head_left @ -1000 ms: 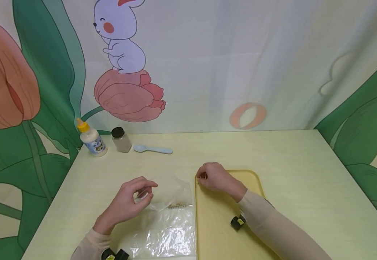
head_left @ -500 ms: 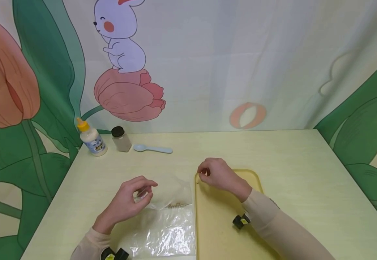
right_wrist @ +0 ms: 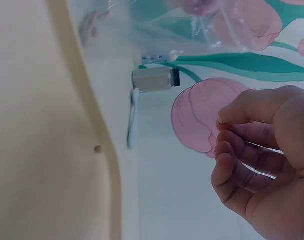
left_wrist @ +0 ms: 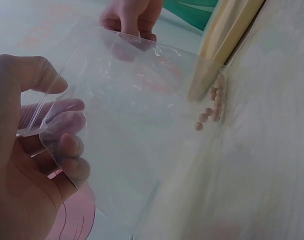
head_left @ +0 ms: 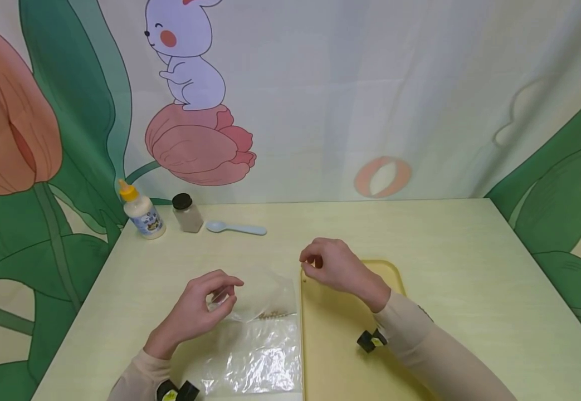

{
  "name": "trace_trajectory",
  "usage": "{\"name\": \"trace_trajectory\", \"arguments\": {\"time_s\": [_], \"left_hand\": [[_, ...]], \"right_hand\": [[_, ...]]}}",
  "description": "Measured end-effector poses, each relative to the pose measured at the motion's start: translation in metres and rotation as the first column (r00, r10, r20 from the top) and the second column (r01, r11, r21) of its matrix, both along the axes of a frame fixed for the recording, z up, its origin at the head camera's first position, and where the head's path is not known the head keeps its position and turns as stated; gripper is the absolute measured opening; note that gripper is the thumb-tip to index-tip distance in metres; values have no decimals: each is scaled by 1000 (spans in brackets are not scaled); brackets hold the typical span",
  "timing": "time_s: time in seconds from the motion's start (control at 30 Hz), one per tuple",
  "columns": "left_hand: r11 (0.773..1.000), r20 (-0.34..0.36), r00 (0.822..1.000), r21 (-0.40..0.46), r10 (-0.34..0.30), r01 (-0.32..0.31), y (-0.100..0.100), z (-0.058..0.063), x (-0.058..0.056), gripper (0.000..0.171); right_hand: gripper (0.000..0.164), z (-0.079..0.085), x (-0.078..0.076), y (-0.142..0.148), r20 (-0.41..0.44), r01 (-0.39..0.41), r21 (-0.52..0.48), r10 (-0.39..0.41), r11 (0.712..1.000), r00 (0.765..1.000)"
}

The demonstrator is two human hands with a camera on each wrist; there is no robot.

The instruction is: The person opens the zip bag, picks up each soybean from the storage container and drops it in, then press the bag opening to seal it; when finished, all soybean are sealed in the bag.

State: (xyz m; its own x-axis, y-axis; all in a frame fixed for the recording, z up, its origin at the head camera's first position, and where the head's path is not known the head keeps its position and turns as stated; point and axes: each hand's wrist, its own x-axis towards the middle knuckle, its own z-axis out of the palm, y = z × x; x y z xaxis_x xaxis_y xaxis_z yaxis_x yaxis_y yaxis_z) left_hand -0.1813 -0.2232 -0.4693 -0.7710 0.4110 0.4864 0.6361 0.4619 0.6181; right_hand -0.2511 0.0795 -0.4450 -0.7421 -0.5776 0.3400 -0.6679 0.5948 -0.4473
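Note:
A clear plastic bag (head_left: 270, 289) stands raised in my left hand (head_left: 197, 309), whose fingers and thumb grip its edge. Several small tan beads (left_wrist: 209, 112) have gathered along the bag's lower edge. My right hand (head_left: 337, 264) is over the far left corner of the yellow tray (head_left: 350, 356). In the right wrist view its fingers curve loosely, the thumb tip close to the index fingertip, and no object shows between them. One small bead (right_wrist: 97, 149) lies on the tray near its rim, below the right hand.
Shiny clear plastic (head_left: 255, 362) lies flat left of the tray. Along the back left stand a white bottle (head_left: 145, 217) with a yellow nozzle and a black-lidded jar (head_left: 188, 213). A pale blue spoon (head_left: 235, 228) lies beside them. A printed curtain (head_left: 295, 100) hangs behind the table.
My right hand has lifted off the tray corner and moved slightly away, then left, leaving the bead visible on the tray. The left hand and the bag have barely moved.

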Motion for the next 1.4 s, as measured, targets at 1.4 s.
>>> {"name": "trace_trajectory", "arguments": {"time_s": [1.4], "left_hand": [[999, 21, 999, -7, 31, -31, 2, -1, 0, 31]], "right_hand": [[6, 38, 28, -42, -118, -213, -138, 197, 967, 973]]}}
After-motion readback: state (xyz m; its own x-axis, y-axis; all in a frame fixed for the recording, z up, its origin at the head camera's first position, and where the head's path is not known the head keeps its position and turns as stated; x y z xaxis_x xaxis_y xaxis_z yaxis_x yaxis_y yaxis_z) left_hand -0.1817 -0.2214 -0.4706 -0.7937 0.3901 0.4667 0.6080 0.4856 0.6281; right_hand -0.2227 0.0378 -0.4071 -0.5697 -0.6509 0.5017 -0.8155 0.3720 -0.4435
